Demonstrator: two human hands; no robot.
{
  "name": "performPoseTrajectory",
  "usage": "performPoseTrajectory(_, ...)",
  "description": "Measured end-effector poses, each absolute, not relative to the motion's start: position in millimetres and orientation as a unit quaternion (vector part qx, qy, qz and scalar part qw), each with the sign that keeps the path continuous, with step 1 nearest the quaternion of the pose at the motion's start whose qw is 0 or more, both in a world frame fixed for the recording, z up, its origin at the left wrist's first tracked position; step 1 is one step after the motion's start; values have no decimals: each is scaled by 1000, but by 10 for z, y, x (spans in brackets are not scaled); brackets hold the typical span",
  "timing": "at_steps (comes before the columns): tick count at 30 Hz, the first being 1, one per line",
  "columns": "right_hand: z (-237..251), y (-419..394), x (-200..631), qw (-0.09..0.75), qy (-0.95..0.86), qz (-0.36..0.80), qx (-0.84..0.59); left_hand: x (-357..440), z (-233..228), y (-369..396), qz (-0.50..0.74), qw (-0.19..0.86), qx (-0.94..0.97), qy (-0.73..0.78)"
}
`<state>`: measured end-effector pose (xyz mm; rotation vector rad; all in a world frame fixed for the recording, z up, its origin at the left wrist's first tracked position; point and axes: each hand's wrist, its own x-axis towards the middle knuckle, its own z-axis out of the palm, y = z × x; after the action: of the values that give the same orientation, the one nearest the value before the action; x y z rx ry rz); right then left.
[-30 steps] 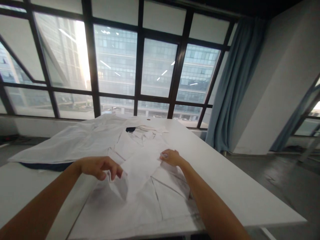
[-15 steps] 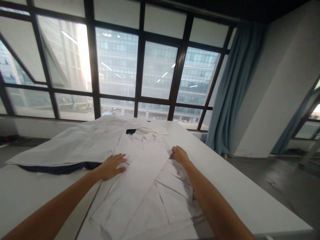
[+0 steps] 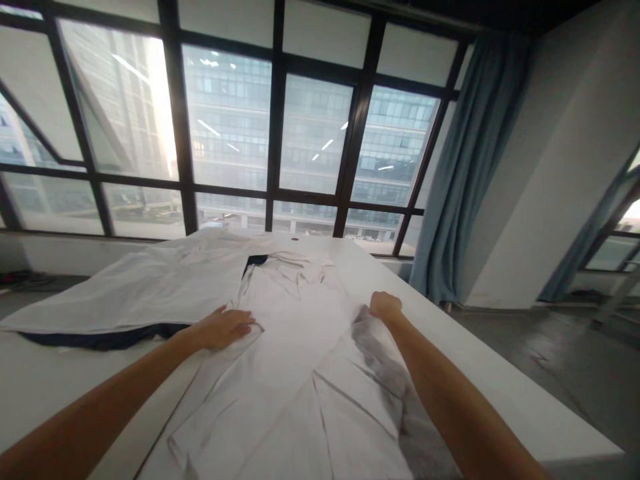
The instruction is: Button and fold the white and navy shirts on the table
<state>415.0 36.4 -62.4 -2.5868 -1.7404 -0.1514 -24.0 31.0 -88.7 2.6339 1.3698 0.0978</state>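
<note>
A white shirt (image 3: pixel 295 340) lies spread on the white table (image 3: pixel 505 393), collar toward the window. My left hand (image 3: pixel 225 327) rests flat on the shirt's left edge, fingers spread and pressing the cloth down. My right hand (image 3: pixel 385 308) is closed on the shirt's right edge, pinching the fabric near the shoulder. A sleeve lies folded diagonally across the shirt's front between my two arms.
More white garments (image 3: pixel 145 287) lie stacked at the left over a dark blue piece (image 3: pixel 95 337). Large dark-framed windows (image 3: pixel 270 133) stand behind the table, a blue curtain (image 3: pixel 465 173) at the right. The table's right edge drops to a grey floor (image 3: pixel 565 360).
My left hand let go of the sleeve end it held and now lies flat on the shirt's left side. My right hand moved rightward to the shirt's right edge with cloth in its grip.
</note>
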Motion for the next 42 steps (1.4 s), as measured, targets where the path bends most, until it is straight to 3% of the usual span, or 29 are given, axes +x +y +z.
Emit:
performPoseTrajectory(5, -724, 628, 3854, 92, -696, -46, -711, -29, -817, 737, 110, 9, 855, 506)
performPoseTrajectory(8, -920, 730, 3772, 55, -749, 21, -660, -9, -1001, 865, 63, 0, 856, 512)
performPoseTrajectory(12, -1055, 785, 3873, 5, -713, 63, -698, -120, -1149, 865, 26, -5, 872, 488)
performPoseTrajectory(16, -999, 932, 3911, -2, -724, 45, -688, -100, -946, 1005, -8, -6, 869, 495)
performPoseTrajectory(20, -969, 1244, 3810, 26, -724, 21, -689, 109, -771, 1406, 59, -41, 847, 526)
performPoseTrajectory(27, -1158, 1784, 3799, 35, -704, 35, -709, 304, -1083, 2003, 35, -3, 816, 577)
performPoseTrajectory(38, -1201, 2113, 3812, 20, -703, 29, -711, 376, -1245, 2309, 49, 0, 820, 571)
performPoseTrajectory(42, -1119, 1995, 3700, 32, -687, -36, -725, 396, -1187, 2267, 61, -22, 831, 552)
